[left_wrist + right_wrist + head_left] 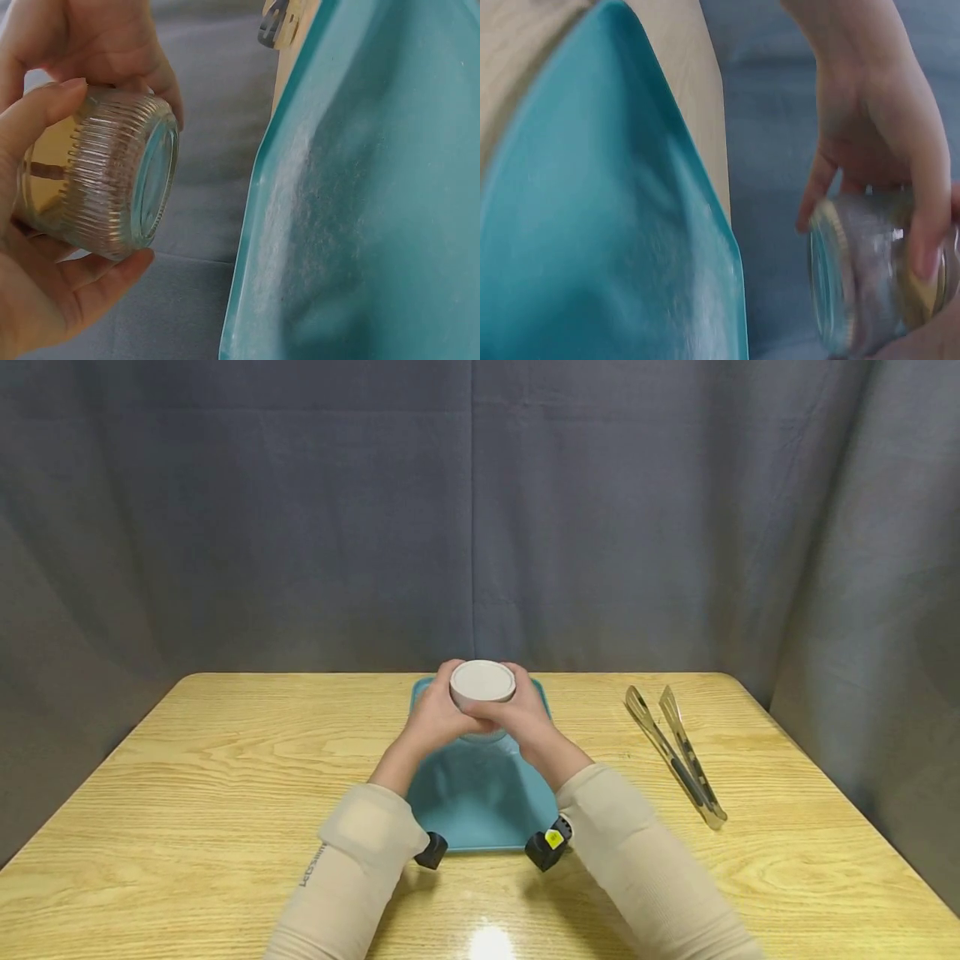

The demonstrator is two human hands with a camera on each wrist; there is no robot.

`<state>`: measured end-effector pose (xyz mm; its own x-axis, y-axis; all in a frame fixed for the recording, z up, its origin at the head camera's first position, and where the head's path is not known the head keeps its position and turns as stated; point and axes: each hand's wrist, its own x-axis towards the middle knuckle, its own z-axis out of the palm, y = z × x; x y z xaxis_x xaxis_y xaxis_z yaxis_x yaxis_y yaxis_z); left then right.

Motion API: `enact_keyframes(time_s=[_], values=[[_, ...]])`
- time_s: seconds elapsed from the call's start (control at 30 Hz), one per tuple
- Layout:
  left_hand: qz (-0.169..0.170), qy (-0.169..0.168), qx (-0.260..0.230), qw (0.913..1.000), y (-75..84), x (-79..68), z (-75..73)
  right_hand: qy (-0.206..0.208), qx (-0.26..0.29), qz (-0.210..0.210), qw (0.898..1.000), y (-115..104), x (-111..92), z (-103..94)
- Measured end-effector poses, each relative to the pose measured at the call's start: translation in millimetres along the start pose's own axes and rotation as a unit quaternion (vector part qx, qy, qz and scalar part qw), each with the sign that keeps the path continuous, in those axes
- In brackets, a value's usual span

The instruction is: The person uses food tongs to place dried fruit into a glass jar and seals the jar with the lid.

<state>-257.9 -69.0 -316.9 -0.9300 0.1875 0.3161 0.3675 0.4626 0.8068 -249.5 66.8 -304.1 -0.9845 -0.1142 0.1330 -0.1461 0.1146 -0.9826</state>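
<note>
Between both hands, a glass jar [112, 176] with ribbed clear sides and a white lid [482, 681] is held up over the far part of a teal tray [480, 814]. My left hand [437, 717] grips the jar from the left. From the right, my right hand [523, 717] curls round it, with its thumb across the near side. The left wrist view shows the jar's round base apart from the tray. Something yellowish shows through the glass near the lid end; what it is I cannot tell.
Metal tongs [684, 772] with dark grips lie spread on the wooden table [225, 793], right of the tray. A grey curtain [300, 527] hangs behind the table's far edge. Each wrist carries a small black camera [431, 851] above the tray's near edge.
</note>
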Motion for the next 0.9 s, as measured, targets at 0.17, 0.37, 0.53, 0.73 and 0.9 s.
enact_keyframes(time_s=[0.17, 0.37, 0.53, 0.73, 0.9], values=[[0.006, 0.016, 0.027, 0.9995, -1.2, 0.6, 0.7, 0.016, 0.010, -0.006, 1.000, -1, -3, 6.6], [0.010, -0.008, -0.008, 0.9999, -1.4, -0.9, -2.1, -0.087, -0.035, 0.018, 0.995, -3, 4, -14.2], [0.021, -0.034, -0.018, 0.9990, -0.4, -1.4, -3.6, -0.183, -0.020, 0.024, 0.983, -3, 13, -34.2], [0.024, -0.041, -0.030, 0.9984, -0.8, -2.0, -2.3, -0.176, -0.026, 0.005, 0.984, 1, 14, -36.3], [0.039, -0.034, -0.038, 0.9979, -2.0, -1.1, -1.3, -0.149, -0.017, -0.010, 0.989, 2, 11, -29.9]])
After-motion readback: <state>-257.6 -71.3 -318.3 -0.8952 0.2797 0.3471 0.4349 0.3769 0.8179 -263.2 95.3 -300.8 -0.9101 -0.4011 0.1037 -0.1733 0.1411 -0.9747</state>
